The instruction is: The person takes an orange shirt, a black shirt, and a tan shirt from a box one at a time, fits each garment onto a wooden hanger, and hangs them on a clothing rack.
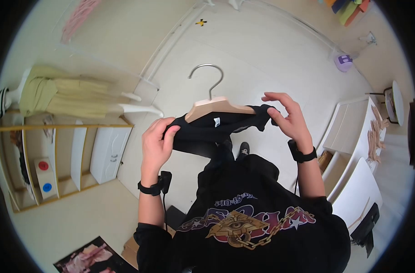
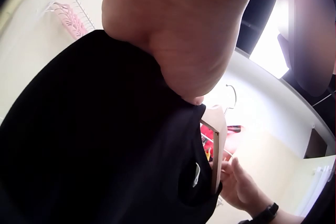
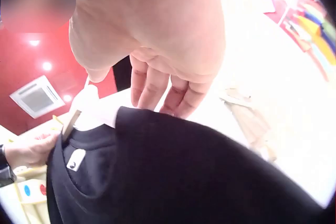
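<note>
A black T-shirt hangs on a pale wooden hanger with a metal hook, held up in front of the body. My left hand grips the shirt at its left shoulder, thumb on the near side. Beside the right shoulder is my right hand, its thumb at the cloth and its index finger stretched out above. In the right wrist view, the other fingers bend loosely behind the shirt's shoulder. A white label shows inside the neckline.
On the left, a mannequin in a yellow-green dress stands by an open shelf unit. A white cabinet and a white chair or board are on the right. A purple-and-white object lies near the far wall.
</note>
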